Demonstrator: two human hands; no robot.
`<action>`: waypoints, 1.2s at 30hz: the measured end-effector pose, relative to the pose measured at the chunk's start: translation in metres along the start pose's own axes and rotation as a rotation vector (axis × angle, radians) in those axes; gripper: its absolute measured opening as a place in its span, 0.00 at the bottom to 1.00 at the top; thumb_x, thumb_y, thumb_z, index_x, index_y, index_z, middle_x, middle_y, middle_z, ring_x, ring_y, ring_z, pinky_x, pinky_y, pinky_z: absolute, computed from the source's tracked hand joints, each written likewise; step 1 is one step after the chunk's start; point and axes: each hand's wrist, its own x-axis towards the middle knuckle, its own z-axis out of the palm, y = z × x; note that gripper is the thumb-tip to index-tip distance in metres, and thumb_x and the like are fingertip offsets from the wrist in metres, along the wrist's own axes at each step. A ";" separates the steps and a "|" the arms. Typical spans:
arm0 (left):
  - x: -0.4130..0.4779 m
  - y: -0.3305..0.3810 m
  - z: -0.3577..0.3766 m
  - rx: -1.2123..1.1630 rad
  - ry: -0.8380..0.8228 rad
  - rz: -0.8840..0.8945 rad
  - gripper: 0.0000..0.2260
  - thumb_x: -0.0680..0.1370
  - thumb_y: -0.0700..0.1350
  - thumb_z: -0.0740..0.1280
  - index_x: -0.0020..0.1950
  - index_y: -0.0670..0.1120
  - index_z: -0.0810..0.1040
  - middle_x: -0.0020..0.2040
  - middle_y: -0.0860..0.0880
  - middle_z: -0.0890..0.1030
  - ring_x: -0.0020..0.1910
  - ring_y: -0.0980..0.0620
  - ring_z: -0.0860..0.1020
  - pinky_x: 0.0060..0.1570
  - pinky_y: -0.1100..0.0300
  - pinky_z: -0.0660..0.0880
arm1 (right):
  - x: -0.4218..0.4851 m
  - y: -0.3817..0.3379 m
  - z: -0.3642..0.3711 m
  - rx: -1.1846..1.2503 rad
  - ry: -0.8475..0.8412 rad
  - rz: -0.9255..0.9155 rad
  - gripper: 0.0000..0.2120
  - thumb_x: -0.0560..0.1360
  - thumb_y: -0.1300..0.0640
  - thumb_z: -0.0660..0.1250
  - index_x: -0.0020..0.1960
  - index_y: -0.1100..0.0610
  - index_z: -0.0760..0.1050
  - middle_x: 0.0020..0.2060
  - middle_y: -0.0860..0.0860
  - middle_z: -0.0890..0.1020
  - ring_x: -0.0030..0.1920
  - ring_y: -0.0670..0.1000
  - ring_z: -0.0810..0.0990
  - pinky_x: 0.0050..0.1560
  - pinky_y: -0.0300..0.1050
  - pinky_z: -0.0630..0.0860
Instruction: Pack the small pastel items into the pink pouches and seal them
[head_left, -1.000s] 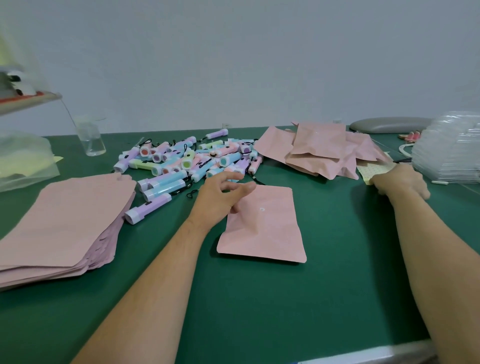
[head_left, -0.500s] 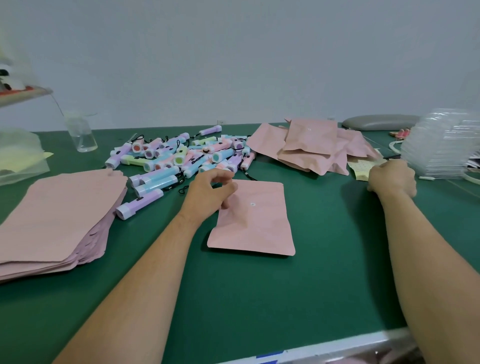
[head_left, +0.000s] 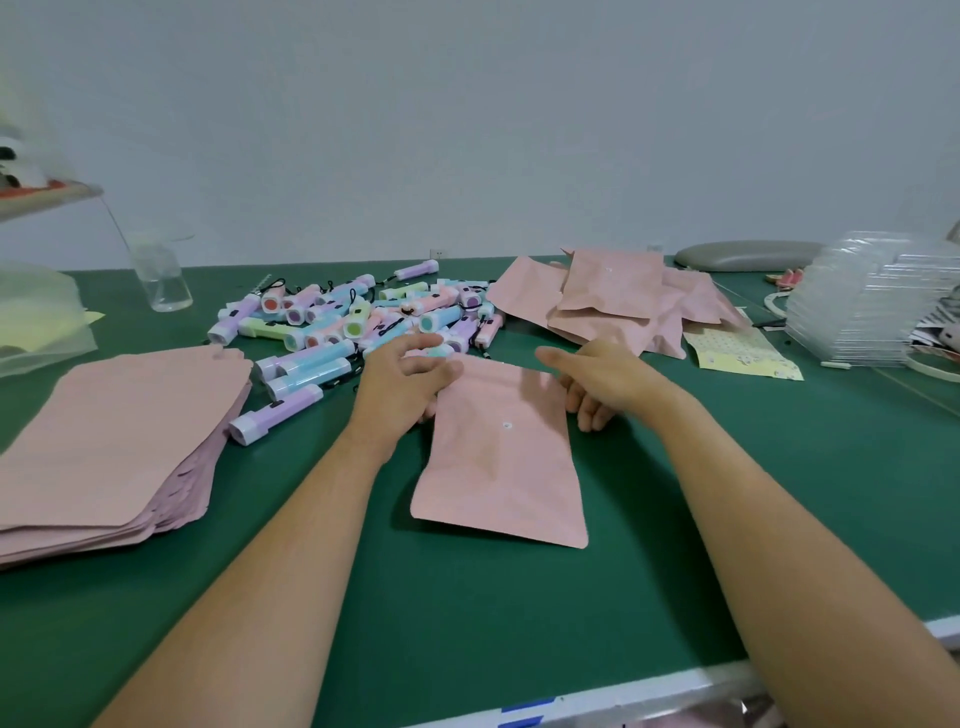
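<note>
A stack of flat pouches (head_left: 114, 431) is noted unused at left, and many pastel items (head_left: 353, 317) are left unpacked. One pouch (head_left: 501, 452) is pinched at its mouth by the left hand (head_left: 402, 382). The right hand (head_left: 605, 382) is set against its edge, grip unconfirmed. Bulging pouches (head_left: 613, 296), judged filled, are piled at right.

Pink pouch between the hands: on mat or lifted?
Lying: the pink flat pouch rests on the green mat, bottom edge down; left hand and right hand grip its top corners. Top raised or not: cannot tell.
</note>
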 end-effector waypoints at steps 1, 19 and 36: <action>0.000 0.001 -0.002 -0.073 0.013 -0.002 0.17 0.77 0.43 0.79 0.64 0.48 0.81 0.45 0.50 0.89 0.23 0.57 0.73 0.25 0.65 0.71 | -0.001 0.000 -0.001 0.070 -0.035 -0.006 0.28 0.78 0.36 0.68 0.47 0.64 0.78 0.29 0.55 0.82 0.25 0.55 0.80 0.24 0.41 0.74; -0.008 0.007 0.001 -0.018 -0.181 0.088 0.06 0.77 0.50 0.78 0.52 0.52 0.89 0.51 0.50 0.89 0.49 0.50 0.87 0.47 0.59 0.84 | 0.000 -0.001 0.013 0.152 -0.021 -0.516 0.21 0.79 0.45 0.73 0.39 0.62 0.77 0.28 0.51 0.74 0.28 0.46 0.67 0.29 0.34 0.65; 0.006 0.014 -0.009 -0.480 -0.045 -0.291 0.21 0.82 0.65 0.64 0.62 0.50 0.83 0.50 0.48 0.89 0.46 0.49 0.87 0.56 0.49 0.81 | -0.004 -0.002 -0.031 0.371 0.025 -0.417 0.11 0.81 0.51 0.70 0.43 0.56 0.83 0.27 0.50 0.70 0.27 0.47 0.63 0.28 0.38 0.61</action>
